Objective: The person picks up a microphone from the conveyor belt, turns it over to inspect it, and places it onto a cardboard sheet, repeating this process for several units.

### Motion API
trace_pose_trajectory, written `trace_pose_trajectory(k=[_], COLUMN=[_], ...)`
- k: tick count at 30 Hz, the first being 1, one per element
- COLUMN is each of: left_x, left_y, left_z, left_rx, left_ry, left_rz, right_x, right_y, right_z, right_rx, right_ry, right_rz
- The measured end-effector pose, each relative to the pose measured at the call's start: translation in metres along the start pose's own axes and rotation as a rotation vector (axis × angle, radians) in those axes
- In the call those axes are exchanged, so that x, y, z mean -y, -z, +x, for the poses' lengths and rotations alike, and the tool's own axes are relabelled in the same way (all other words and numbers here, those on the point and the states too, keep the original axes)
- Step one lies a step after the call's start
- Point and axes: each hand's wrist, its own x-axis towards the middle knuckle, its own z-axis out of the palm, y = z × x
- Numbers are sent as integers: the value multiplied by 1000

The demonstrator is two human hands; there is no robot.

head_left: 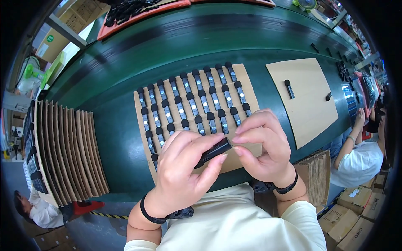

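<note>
My left hand (pixel 180 165) grips a small black clip-on microphone (pixel 217 151) between thumb and fingers, its end pointing right. My right hand (pixel 266 146) is closed in a pinch close to that end; anything between its fingertips is too small to make out. Both hands hover over the near edge of a cardboard sheet (pixel 232 166). On this sheet lie several rows of similar black clip-on microphones (pixel 194 105) with dark foam tops and a pale round spot on each body. My hands hide part of the nearest row.
On the right, another cardboard sheet (pixel 303 104) carries a foam-topped microphone (pixel 289 89) and a small black piece (pixel 328 96). Stacked loaded cardboard sheets (pixel 71 150) stand left. A red tray (pixel 142 16) of black parts lies at the back. Co-workers (pixel 360 163) sit at both sides.
</note>
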Motion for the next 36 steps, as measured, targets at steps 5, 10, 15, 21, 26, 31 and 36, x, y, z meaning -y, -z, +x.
trace_pose_trajectory(k=[5,10,15,21,26,31,36], left_x=[1,1,3,4,4,5,12], left_y=[0,-1,-2,-5,-5,-4,0], left_z=[0,-1,-1,-1,0,-4,-3], left_rx=[-3,-4,3,0,44,124,188], left_ry=[-19,-13,-7,-29,83,421,545], left_rz=[12,13,3,-8,-112,-541,-740], right_x=[0,-3,-1,-3,-28,-38,-16], right_y=[-1,-3,-5,0,35,31,-4], right_z=[0,-2,-3,-10,-30,-33,-32], right_rx=[-10,-2,-38,-36,-191,-365,-49], right_ry=[-2,19,-24,-79,-134,-317,-435], right_rz=[-1,11,36,91,1242,1664,671])
